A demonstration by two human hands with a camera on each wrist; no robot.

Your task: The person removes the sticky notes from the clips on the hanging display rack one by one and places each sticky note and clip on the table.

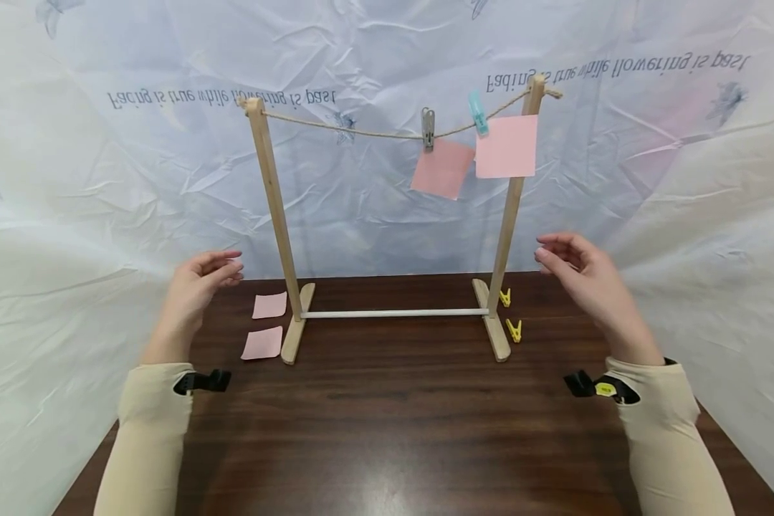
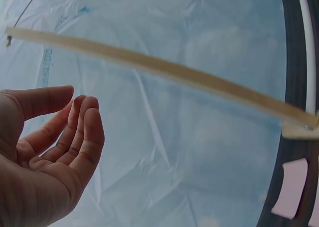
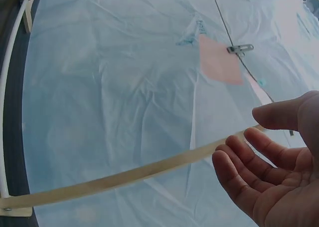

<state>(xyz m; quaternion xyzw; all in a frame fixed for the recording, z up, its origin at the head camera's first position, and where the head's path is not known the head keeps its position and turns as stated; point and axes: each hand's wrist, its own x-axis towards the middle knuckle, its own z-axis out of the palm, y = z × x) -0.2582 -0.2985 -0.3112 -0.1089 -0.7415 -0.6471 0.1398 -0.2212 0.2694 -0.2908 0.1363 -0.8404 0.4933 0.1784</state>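
On the left, my left hand (image 1: 196,290) is raised outside the frame's left post (image 1: 272,193), fingers loosely curled and holding nothing. My right hand (image 1: 583,276) hovers to the right of the other post (image 1: 512,215), also empty and relaxed. A twine line (image 1: 355,132) runs between the post tops. Hanging from it, a pink paper square (image 1: 443,169) is clipped by a metal clothespin (image 1: 428,129) and tilts. Another pink square (image 1: 506,147) hangs beside the right post from a teal clothespin (image 1: 479,115). In the left wrist view, the thumb (image 2: 50,100) is close to the fingertips.
Two pink squares, one farther back (image 1: 269,305) and one nearer (image 1: 261,343), lie left of the left foot (image 1: 298,322). Yellow clothespins (image 1: 514,330) lie by the right foot (image 1: 492,322). A white rod (image 1: 393,313) joins the posts low down. White sheeting (image 1: 374,229) surrounds the brown table (image 1: 374,416).
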